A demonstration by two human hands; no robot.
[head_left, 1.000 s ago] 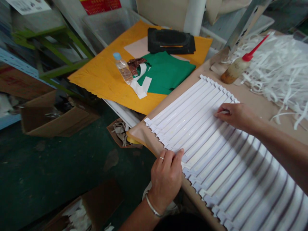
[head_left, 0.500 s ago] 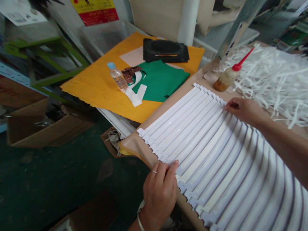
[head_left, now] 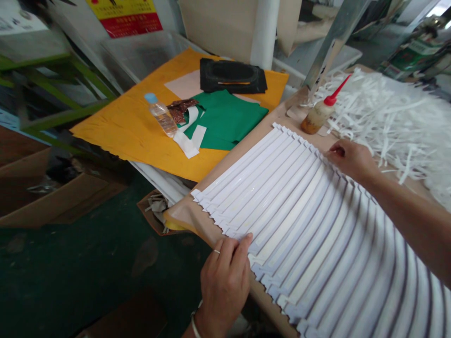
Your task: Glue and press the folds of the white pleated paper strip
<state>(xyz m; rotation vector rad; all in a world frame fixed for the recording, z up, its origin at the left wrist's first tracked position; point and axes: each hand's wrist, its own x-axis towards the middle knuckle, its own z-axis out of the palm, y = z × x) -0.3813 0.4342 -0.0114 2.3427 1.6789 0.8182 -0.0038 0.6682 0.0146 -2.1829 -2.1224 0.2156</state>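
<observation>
Pleated white strips point(head_left: 292, 211) lie overlapped in a row on the tabletop point(head_left: 282, 117); the left hand point(head_left: 225, 281) pinches their near edge, and the right hand point(head_left: 348, 159), with fingers curled together, holds the far ends, it seems for keeping the row from sliding.

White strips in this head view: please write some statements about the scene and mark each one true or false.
1. The left hand wears a ring. True.
2. The right hand holds the squeeze bottle. False: it touches the far edge of the white strips, apart from the bottle.
3. The plastic bottle is on the orange sheet. True.
4. The plastic bottle has a red cap. False: its cap is blue.
5. White scraps are beside the squeeze bottle. True.
</observation>
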